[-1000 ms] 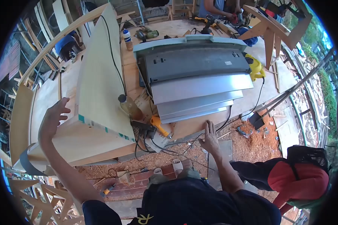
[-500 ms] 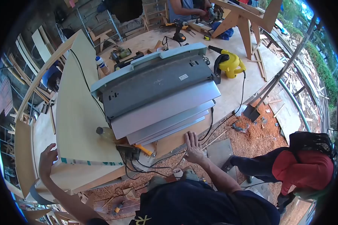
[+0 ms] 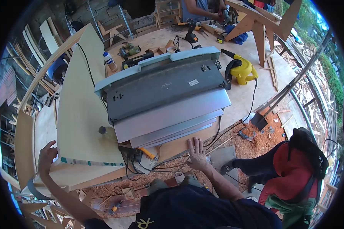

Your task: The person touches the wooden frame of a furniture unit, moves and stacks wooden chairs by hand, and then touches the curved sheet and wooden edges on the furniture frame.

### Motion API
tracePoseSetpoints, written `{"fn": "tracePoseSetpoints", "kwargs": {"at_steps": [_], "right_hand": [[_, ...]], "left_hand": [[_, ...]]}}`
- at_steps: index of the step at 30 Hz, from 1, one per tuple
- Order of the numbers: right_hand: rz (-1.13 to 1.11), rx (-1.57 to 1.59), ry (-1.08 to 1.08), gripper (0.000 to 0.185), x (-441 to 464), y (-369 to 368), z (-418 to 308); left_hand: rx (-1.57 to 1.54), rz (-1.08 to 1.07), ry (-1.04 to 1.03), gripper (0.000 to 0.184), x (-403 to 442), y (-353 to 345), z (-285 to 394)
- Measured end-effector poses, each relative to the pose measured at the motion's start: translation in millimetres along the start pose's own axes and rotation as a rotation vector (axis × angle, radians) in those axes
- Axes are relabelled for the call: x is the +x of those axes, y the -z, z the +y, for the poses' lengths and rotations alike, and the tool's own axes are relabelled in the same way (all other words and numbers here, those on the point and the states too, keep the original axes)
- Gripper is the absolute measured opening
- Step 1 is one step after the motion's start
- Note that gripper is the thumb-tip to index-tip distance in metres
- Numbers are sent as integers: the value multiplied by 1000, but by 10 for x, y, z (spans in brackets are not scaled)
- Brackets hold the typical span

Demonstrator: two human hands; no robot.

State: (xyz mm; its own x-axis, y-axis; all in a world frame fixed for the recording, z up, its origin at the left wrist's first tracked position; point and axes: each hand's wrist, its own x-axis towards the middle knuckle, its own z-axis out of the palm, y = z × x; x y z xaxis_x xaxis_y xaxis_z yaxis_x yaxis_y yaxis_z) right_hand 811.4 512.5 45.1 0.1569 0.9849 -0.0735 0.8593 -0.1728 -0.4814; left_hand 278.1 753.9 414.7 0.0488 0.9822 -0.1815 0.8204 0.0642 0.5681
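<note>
Near the left corner of a pale wooden panel [image 3: 86, 126], my left hand [image 3: 47, 156] is raised with its fingers loosely bent and apart, holding nothing. My right hand [image 3: 197, 155] has its fingers spread at the table's front edge [image 3: 171, 153], empty; whether it presses on the edge I cannot tell. Between them stands a stack of silvery metal sheets [image 3: 172, 116] under a dark metal panel [image 3: 164, 86] with a pale blue-green rim. In front of the stack lie a yellow-handled tool [image 3: 148, 153] and a black power strip [image 3: 132, 154]. A bottle [image 3: 107, 133] leans against the stack's left side.
A yellow blower [image 3: 242, 71], a cordless drill [image 3: 191, 31] and a glue bottle [image 3: 110, 61] are on the table. A co-worker [image 3: 198, 10] handles a tool at the back. To the right, a person in red [image 3: 292, 170] bends near a shovel [image 3: 259, 121] and sawdust.
The view has shifted slightly. The person in red at right has bent lower and come closer. My two hands have kept nearly the same places and poses.
</note>
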Motion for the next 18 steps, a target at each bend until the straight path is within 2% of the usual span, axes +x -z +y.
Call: {"fn": "tracePoseSetpoints", "kwargs": {"at_steps": [5, 6, 9, 17, 18], "right_hand": [[-5, -54, 17, 123, 14, 41, -45], [11, -47, 36, 122, 14, 30, -69], [37, -18, 72, 122, 28, -1, -81], [53, -20, 116, 121, 29, -4, -110], [46, -36, 113, 121, 35, -7, -106]], "left_hand": [[-52, 40, 22, 58, -42, -52, 91], [88, 22, 44, 56, -98, -47, 228], [127, 56, 54, 65, -117, -37, 210], [172, 92, 62, 72, -163, -76, 288], [188, 145, 90, 60, -195, -111, 334]]}}
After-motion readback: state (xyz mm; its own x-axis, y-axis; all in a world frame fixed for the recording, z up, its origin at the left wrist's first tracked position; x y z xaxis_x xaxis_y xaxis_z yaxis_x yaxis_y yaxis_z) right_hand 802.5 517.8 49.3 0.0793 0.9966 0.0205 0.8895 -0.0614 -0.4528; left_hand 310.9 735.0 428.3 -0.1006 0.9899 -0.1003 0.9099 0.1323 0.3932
